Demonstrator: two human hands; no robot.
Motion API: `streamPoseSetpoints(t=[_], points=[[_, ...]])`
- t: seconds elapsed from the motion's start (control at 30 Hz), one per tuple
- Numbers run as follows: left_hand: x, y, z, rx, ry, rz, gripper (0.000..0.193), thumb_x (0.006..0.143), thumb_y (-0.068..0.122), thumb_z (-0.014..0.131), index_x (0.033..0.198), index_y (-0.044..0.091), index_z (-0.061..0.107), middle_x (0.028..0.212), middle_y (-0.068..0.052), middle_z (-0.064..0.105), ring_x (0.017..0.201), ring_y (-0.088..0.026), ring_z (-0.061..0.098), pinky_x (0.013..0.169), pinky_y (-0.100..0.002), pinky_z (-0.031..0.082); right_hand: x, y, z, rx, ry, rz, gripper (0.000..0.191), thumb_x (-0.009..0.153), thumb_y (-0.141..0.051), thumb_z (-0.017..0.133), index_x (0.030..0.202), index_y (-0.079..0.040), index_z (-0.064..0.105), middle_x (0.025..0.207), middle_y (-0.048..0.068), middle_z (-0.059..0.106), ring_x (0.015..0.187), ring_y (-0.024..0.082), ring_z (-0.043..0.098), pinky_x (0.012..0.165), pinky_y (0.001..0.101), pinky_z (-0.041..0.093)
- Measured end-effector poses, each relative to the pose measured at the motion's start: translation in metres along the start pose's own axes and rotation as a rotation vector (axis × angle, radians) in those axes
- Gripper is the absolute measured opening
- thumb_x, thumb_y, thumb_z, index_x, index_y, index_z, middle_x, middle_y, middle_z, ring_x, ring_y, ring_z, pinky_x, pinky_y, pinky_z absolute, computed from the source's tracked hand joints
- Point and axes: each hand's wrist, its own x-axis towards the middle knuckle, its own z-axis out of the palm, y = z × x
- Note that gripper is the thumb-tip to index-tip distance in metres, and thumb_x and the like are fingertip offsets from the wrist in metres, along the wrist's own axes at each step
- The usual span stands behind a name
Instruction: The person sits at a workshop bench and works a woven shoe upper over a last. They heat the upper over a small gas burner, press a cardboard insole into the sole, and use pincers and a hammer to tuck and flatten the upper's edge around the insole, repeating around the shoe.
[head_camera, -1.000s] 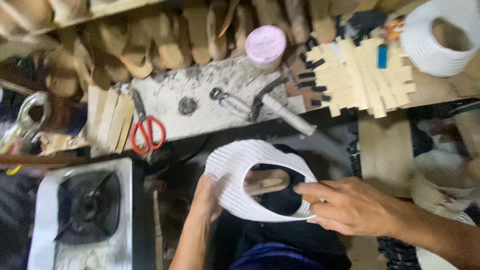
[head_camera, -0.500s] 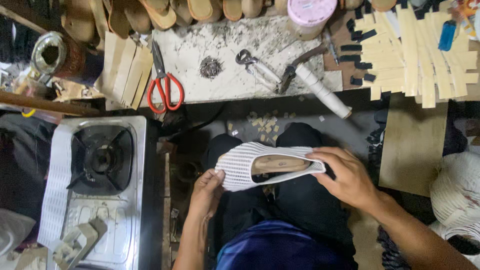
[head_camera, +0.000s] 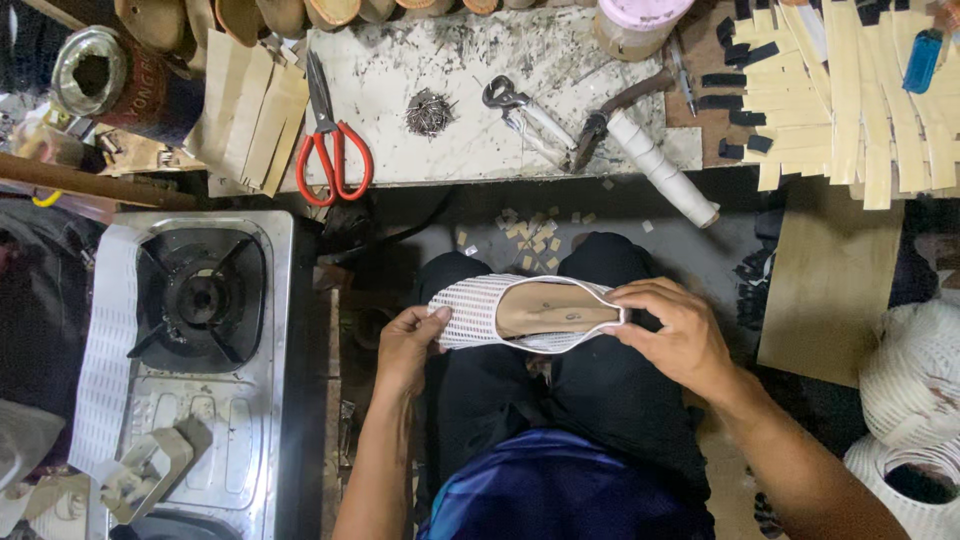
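A white woven shoe upper (head_camera: 478, 312) stretched over a tan sole (head_camera: 550, 311) lies sideways across my lap, over black trousers. My left hand (head_camera: 405, 346) grips its toe end, thumb on the white mesh. At the heel end my right hand (head_camera: 672, 332) holds it, fingers curled over the rim. Both hands hold the shoe level above my knees.
A gas stove (head_camera: 190, 330) stands at the left. On the stained board (head_camera: 480, 110) ahead lie red scissors (head_camera: 335, 150), a pile of small nails (head_camera: 430, 110), pincers (head_camera: 520, 108) and a white-handled hammer (head_camera: 650, 150). Tan strips (head_camera: 860, 100) lie at the right, white uppers (head_camera: 915, 380) at the lower right.
The white upper was held open and loose a second ago; it now sits tight over the sole, lowered onto my lap. The view has tilted down toward the lap.
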Motion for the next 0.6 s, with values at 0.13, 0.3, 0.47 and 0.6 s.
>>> streamPoseSetpoints(t=[0.13, 0.3, 0.47, 0.6], points=[[0.0, -0.001, -0.001, -0.053, 0.054, 0.025, 0.014, 0.085, 0.011, 0.081, 0.079, 0.005, 0.07, 0.077, -0.002, 0.071, 0.066, -0.009, 0.062, 0.064, -0.026, 0.052, 0.001, 0.002, -0.001, 0.059, -0.025, 0.064, 0.036, 0.071, -0.007, 0.087, 0.103, -0.001, 0.074, 0.11, 0.012, 0.076, 0.102, 0.024, 0.073, 0.089, 0.0358, 0.058], [-0.006, 0.001, 0.0, 0.108, 0.152, 0.097, 0.013, 0.086, 0.012, 0.08, 0.08, 0.005, 0.072, 0.078, -0.004, 0.071, 0.069, -0.009, 0.062, 0.066, -0.026, 0.05, 0.002, 0.007, -0.002, 0.059, -0.062, 0.089, 0.036, 0.07, -0.007, 0.088, 0.103, -0.001, 0.074, 0.11, 0.012, 0.076, 0.102, 0.023, 0.073, 0.09, 0.0353, 0.057], [-0.01, -0.001, 0.0, 0.001, 0.132, 0.128, 0.013, 0.091, 0.007, 0.078, 0.083, 0.002, 0.068, 0.081, -0.005, 0.069, 0.071, -0.01, 0.058, 0.067, -0.026, 0.045, 0.001, 0.017, -0.001, 0.106, -0.096, 0.126, 0.036, 0.071, -0.005, 0.087, 0.105, 0.0, 0.074, 0.112, 0.012, 0.076, 0.105, 0.022, 0.073, 0.093, 0.0339, 0.058], [-0.02, -0.011, 0.001, -0.388, -0.056, 0.117, 0.014, 0.097, 0.006, 0.071, 0.088, 0.004, 0.06, 0.093, -0.007, 0.068, 0.079, -0.014, 0.061, 0.073, -0.031, 0.05, -0.01, 0.029, 0.0, 0.288, -0.072, 0.338, 0.036, 0.074, -0.001, 0.083, 0.109, 0.001, 0.074, 0.121, 0.011, 0.073, 0.11, 0.019, 0.07, 0.095, 0.0332, 0.057]])
